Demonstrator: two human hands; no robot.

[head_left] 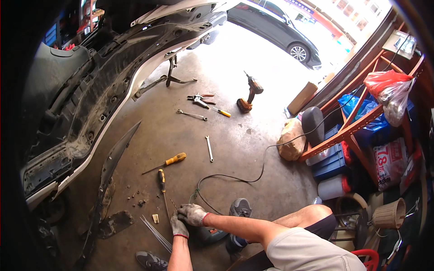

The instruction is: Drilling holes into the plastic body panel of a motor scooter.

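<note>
My left hand (pixel 179 226) and my right hand (pixel 193 214), both in whitish-grey work gloves with red cuffs, meet low over the floor. Their fingers are closed together around something small that the gloves hide. A thin brownish rod (pixel 175 204) sticks up beside the fingertips; which hand holds it is unclear. Just left of them lies a long screwdriver (pixel 162 179) with a yellow-and-black handle, its shaft pointing toward my left hand. Under my right forearm a dark power tool (pixel 212 235) is partly hidden. A yellow-handled screwdriver (pixel 175 158) rests farther off.
Farther out lie a wrench (pixel 209 149), another wrench (pixel 192 115), pliers (pixel 199 100) and a cordless drill (pixel 250 92). A black cable (pixel 244 180) curves across the floor. Vehicle bodywork (pixel 108 95) fills the left; an orange rack (pixel 343 133) stands right. Several grey strips (pixel 156 232) lie nearby.
</note>
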